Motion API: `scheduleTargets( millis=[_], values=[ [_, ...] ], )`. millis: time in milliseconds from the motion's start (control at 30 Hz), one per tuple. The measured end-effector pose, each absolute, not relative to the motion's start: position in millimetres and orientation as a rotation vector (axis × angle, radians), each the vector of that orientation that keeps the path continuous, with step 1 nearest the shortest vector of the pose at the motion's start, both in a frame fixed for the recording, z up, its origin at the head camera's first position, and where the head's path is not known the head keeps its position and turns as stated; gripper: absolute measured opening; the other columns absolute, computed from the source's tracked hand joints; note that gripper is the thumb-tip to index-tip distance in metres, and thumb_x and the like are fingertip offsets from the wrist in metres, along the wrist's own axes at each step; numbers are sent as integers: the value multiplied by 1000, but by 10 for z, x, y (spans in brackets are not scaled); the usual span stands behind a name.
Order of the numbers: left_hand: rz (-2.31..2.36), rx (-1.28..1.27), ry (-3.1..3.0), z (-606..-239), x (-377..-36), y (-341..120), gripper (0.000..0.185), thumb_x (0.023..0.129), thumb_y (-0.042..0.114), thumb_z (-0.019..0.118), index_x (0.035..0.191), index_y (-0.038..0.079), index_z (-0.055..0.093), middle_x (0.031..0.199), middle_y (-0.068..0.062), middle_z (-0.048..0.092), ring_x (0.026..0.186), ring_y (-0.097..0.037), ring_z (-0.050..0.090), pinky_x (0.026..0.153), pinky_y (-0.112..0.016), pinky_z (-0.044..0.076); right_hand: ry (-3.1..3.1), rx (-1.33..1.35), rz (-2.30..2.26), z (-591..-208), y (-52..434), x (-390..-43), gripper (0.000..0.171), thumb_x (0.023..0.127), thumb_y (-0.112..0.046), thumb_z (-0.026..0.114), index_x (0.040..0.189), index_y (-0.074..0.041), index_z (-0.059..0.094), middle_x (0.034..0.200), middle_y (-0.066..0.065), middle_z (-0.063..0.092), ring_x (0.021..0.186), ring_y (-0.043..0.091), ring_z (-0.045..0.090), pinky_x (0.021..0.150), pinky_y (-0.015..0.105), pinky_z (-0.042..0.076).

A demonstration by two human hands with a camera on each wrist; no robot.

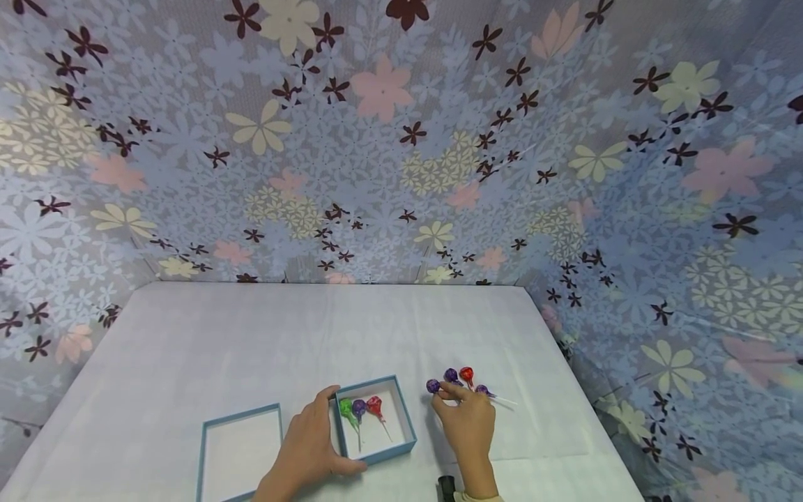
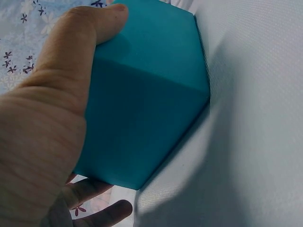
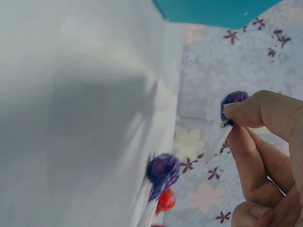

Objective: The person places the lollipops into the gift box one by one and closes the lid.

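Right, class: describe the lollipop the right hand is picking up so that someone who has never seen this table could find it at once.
Start at the white table and find the open teal box holding three lollipops. Just right of it lies a loose cluster of lollipops; the right hand rests over them. The one it pinches is the purple lollipop at the cluster's left end, nearest the box, lifted by its white stick, unlike the others lying on the cloth.

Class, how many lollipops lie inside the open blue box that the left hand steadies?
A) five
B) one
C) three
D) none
C: the head view shows a green, a purple and a red lollipop lying side by side in the box, with the left hand on its edge.
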State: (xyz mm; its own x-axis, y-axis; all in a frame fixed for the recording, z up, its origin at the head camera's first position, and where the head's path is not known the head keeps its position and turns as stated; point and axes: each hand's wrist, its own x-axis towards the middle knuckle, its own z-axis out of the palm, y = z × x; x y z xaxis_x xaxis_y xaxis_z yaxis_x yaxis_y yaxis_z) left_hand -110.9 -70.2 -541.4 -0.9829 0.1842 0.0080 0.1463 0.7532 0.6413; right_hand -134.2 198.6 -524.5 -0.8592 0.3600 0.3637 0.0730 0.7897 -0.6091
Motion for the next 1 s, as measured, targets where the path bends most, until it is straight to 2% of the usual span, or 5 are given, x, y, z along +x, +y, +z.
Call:
scheduleTargets(
  millis=[367, 600, 800, 933, 1000],
  values=[
    [1055, 262, 2893, -5408, -1095, -697, 137, 42, 71, 91, 148, 7, 34, 123, -12, 60, 109, -27, 58, 100, -54, 48, -2447, -325, 1070, -5066, 1704, -1286, 18, 73, -16, 86, 90, -17, 83, 71, -9, 75, 90, 30, 68, 90, 48, 49],
    [1063, 262, 2909, -5419, -1098, -686, 137, 41, 73, 90, 148, 7, 34, 123, -11, 60, 107, -26, 58, 99, -54, 47, -2465, -348, 1135, -4961, 1555, -1254, 18, 72, -19, 88, 89, -21, 83, 72, -11, 73, 82, 23, 59, 67, 31, 40],
    [1044, 282, 2925, -5412, -1102, -688, 137, 42, 74, 90, 148, 6, 35, 121, -11, 61, 106, -25, 59, 97, -53, 49, -2477, -285, 1177, -4934, 1431, -1220, 18, 72, -20, 88, 89, -23, 83, 71, -16, 71, 87, 20, 65, 86, 42, 48],
    [1041, 285, 2918, -5408, -1106, -693, 137, 42, 75, 88, 148, 6, 34, 119, -11, 61, 104, -24, 59, 95, -53, 49, -2488, -219, 1202, -4933, 1352, -1201, 17, 72, -19, 87, 86, -27, 82, 70, -18, 71, 73, 13, 58, 77, 34, 48],
    [1037, 288, 2914, -5410, -1108, -694, 138, 43, 76, 88, 148, 6, 34, 119, -11, 61, 102, -23, 58, 94, -52, 50, -2506, -198, 1205, -4939, 1320, -1196, 17, 72, -20, 87, 85, -28, 82, 70, -19, 70, 65, 11, 46, 61, 30, 39]
  ],
)
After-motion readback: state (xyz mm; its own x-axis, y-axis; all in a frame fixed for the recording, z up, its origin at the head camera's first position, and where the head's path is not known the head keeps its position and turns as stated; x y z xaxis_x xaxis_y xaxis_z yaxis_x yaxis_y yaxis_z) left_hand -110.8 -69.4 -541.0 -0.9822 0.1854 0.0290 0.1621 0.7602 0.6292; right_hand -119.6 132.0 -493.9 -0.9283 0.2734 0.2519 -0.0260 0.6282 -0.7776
